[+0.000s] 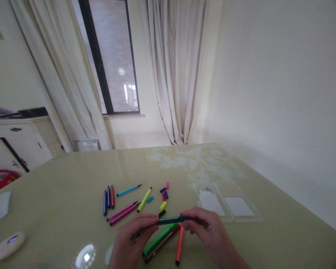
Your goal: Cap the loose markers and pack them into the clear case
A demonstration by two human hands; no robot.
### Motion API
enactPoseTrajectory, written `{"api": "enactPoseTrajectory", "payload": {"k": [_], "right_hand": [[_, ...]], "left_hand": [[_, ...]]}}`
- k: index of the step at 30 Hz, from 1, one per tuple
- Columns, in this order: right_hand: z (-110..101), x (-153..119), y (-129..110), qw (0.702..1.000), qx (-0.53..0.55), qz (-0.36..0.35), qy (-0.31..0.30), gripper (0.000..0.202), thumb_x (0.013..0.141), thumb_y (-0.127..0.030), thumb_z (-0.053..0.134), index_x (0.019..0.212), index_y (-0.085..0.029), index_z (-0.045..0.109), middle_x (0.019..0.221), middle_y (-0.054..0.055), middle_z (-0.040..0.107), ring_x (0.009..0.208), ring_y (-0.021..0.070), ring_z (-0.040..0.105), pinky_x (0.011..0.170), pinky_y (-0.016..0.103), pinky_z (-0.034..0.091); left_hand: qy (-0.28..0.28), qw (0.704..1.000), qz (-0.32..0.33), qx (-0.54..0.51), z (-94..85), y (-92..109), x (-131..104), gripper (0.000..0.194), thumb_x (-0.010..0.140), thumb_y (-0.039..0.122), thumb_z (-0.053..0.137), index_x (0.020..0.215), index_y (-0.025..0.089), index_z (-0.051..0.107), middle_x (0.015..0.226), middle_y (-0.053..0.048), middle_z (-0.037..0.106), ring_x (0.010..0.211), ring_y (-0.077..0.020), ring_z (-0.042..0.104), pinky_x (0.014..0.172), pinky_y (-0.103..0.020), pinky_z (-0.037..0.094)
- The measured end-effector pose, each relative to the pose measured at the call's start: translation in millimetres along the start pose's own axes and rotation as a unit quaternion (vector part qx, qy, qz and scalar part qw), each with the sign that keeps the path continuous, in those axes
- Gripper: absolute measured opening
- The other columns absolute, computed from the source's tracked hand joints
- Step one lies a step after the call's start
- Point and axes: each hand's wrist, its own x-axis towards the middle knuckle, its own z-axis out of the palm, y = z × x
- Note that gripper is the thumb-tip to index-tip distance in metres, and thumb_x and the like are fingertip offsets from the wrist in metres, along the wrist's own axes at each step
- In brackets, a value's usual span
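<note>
Dark green marker [169, 220] sits between our two hands, held nearly level above the surface [72, 175]. Our left hand [133, 235] grips its left end with fingers and thumb; our right hand [210, 226] pinches the other end, and our fingers hide whether that end is a cap. A black cap [162, 213] shows just beyond our left fingertips.

Below the held marker we see a bright green marker [160, 240], a dark maroon marker [161, 247] beside it, and an orange marker [179, 244] pointing nearly straight toward us. Farther out, a yellow marker [144, 200] lies uncapped near a light blue cap [149, 199]. Small loose caps (we make out yellow [163, 205], red, blue, dark purple and pink ones) straggle away to its right.

Left of these, two magenta markers [122, 212] lie side by side, with a light blue marker [128, 190] beyond them and three upright-pointing markers [109, 197] in a row. To our right lies a clear case [223, 215]; at far left, a white oval object [9, 246].
</note>
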Motion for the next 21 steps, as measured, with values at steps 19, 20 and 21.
{"api": "enactPoseTrajectory", "payload": {"k": [19, 20, 21], "right_hand": [[-2.5, -2.0, -11.9, 0.995, -0.05, -0.088, -0.012, 0.029, 0.095, -0.049, 0.071, 0.097, -0.024, 0.085, 0.072, 0.004, 0.072, 0.062, 0.0155, 0.065, 0.059, 0.024, 0.053], [-2.3, -2.2, -12.3, 0.995, -0.052, -0.089, -0.013, 0.029, 0.095, -0.049, 0.071, 0.097, -0.024, 0.085, 0.071, 0.005, 0.072, 0.062, 0.0156, 0.065, 0.059, 0.024, 0.053], [-2.1, -2.6, -12.5, 0.994, -0.054, -0.091, -0.014, 0.029, 0.095, -0.049, 0.071, 0.097, -0.024, 0.085, 0.071, 0.005, 0.072, 0.062, 0.0157, 0.065, 0.059, 0.024, 0.052]], "left_hand": [[-0.009, 1.0, -0.015, -0.006, 6.9, -13.3, -14.4, 0.008, 0.089, 0.038, 0.079, 0.093, 0.035, 0.085, 0.094, -0.001, 0.085, 0.088, -0.0199, 0.082, 0.086, -0.026, 0.065], [-0.008, 1.0, -0.013, -0.006, 7.3, -13.4, -14.7, 0.009, 0.09, 0.039, 0.078, 0.093, 0.035, 0.085, 0.094, -0.001, 0.085, 0.088, -0.0199, 0.082, 0.087, -0.026, 0.065], [-0.007, 1.0, -0.012, -0.006, 7.8, -13.6, -15.0, 0.009, 0.09, 0.039, 0.078, 0.093, 0.035, 0.085, 0.094, -0.001, 0.085, 0.088, -0.0199, 0.082, 0.087, -0.026, 0.065]]}}
